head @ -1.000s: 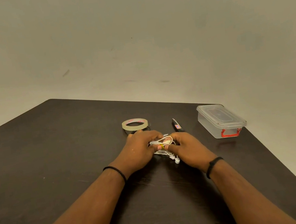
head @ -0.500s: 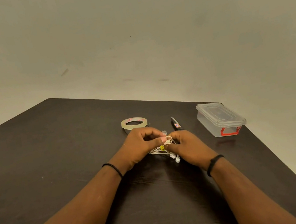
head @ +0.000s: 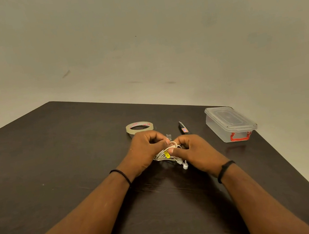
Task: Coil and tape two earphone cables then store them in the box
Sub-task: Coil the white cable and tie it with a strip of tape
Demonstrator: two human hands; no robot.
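Both hands were on it: the left hand [head: 146,150] and right hand [head: 194,151] pinched the white cable [head: 165,154] coil between them, just above the table [head: 55,162]. The tape [head: 139,127] lay just behind; the box [head: 230,124] sat lidded, well right.

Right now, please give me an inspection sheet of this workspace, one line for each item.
Surface: dark wooden table, things lie toward its far right part.
Job's things: white earphone cable bundle with a yellow tag, held between both hands; tape roll flat behind the left hand; clear box, lid on, red latch, near the right edge.
Clutter: dark pen-like tool between tape roll and box.
Hands: left hand and right hand both pinch the bundle.
Cables: one earbud hangs from the bundle toward the table.
Surroundings: plain wall with a few marks.
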